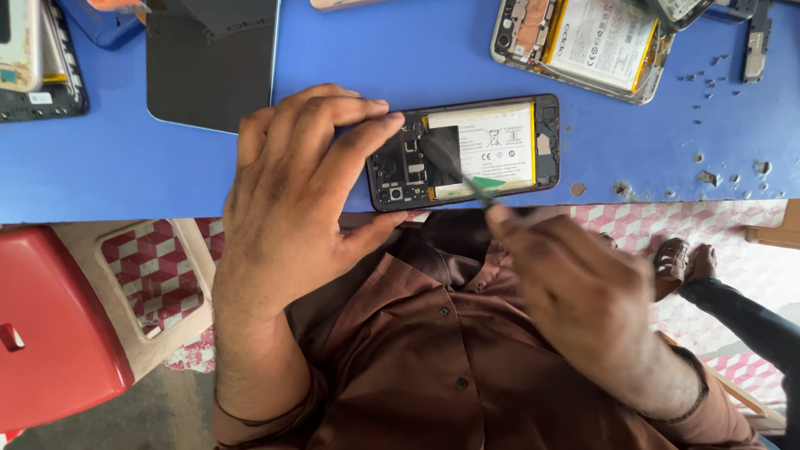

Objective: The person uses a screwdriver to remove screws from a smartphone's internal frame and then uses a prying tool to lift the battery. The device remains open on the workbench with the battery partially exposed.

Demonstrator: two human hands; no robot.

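An opened phone with its back cover off lies at the near edge of the blue table, its white battery and dark circuit board showing. My left hand grips the phone's left end, fingers over the top and thumb under the edge. My right hand holds a thin tweezer-like tool whose tip rests on the board beside the battery.
A second opened phone lies at the far right, with small screws scattered near it. A dark phone back panel and stacked phones sit at the far left. A red stool stands at the lower left; another person's foot is at the right.
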